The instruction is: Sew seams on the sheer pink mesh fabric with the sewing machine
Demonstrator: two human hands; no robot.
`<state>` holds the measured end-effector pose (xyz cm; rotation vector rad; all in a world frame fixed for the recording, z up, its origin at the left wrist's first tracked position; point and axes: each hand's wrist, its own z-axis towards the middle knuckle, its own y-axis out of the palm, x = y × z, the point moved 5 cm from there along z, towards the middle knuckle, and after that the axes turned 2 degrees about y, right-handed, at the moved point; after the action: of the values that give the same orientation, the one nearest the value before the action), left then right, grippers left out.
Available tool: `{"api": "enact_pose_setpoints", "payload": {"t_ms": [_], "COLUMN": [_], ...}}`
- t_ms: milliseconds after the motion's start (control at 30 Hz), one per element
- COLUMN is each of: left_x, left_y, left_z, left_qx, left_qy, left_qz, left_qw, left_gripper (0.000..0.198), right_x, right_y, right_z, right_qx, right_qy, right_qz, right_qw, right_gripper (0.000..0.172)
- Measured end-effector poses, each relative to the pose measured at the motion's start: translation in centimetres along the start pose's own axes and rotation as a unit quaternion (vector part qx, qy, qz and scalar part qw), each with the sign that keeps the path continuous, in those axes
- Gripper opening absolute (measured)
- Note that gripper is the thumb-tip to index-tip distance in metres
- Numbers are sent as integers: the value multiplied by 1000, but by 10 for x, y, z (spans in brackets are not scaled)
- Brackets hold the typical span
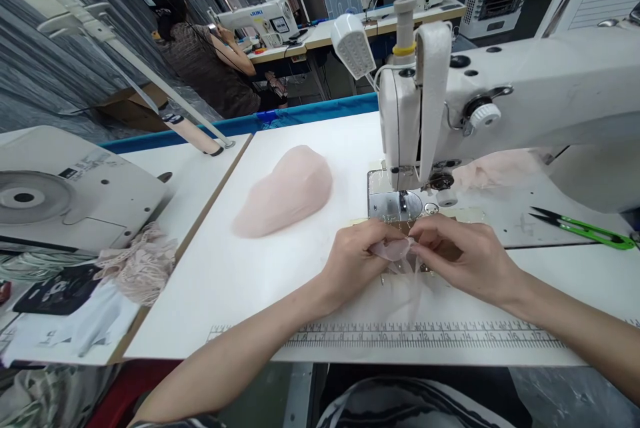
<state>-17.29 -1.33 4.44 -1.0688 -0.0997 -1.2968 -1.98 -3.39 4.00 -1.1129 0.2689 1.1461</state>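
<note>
Between my two hands is a piece of sheer pale pink fabric, its loose end hanging toward the table's front edge. My left hand pinches one side of it. With thumb and forefinger, my right hand grips the fabric's other side close by. Both hands are just in front of the needle and metal plate of a white sewing machine. To the left, a rounded pale pink fabric piece lies flat on the white table.
Green thread snips lie at the right, under the machine arm. More pink fabric sits behind the needle. A ruler strip runs along the front edge. Pink cords are heaped at left. A co-worker sits beyond the table.
</note>
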Motion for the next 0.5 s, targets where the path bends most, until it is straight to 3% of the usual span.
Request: {"api": "enact_pose_setpoints", "payload": {"t_ms": [133,333,433,500], "left_x": [2,-1,1,3], "left_y": [1,3,-1,-2], "left_z": [-1,-3,0,1], "left_qx": [-6,-27,-58,-111], "left_qy": [-10,-30,-89,-149], "left_qz": [-8,-5,-37,-94], "left_qw": [1000,999,994,978], "left_gripper": [8,12,15,16], "right_x": [-1,-6,-11,-15], "right_y": [1,-2,-4,-7], "right_z": [-1,-4,-7,-7], "right_qx": [-8,35,38,29], "right_qy": [-21,-97,-115,-107], "right_qz": [-15,-70,-78,-52], "right_qw": [1000,992,990,993], "right_gripper": [10,14,20,19]}}
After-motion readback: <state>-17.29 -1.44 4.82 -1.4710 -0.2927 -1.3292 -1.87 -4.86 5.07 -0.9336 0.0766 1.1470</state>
